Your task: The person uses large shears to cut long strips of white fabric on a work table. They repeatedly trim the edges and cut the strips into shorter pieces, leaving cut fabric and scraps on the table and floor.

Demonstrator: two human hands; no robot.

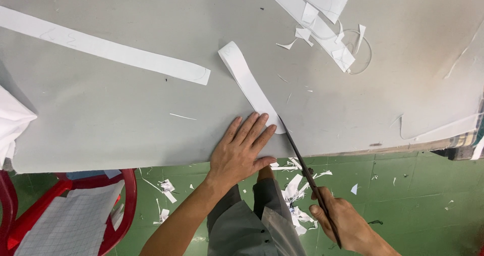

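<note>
I log a grey sheet (126, 109) spread over the tabletop, filling most of the view, its near edge hanging over a green tiled floor (413, 195). At lower left, a red plastic chair (30, 210) carries a gridded white sheet (65, 225). On the grey sheet I count a long white paper strip (106, 49) running from the left edge toward the centre, a second curved white strip (247, 82) lying diagonally just beside it, and a stack of white pattern pieces (317, 14) at the top edge. My left hand (242, 147) lies flat and spread — fingers pressed on the grey sheet, fingertips touching the near end of the curved strip. My right hand (348, 223) is clenched around the handles of dark scissors (302, 160); the blades reach up across the sheet's near edge, tip just beside the curved strip's end. Smallest items — white paper offcuts (297, 195) scattered on the floor between my hands, and a few slivers on the grey sheet.
</note>
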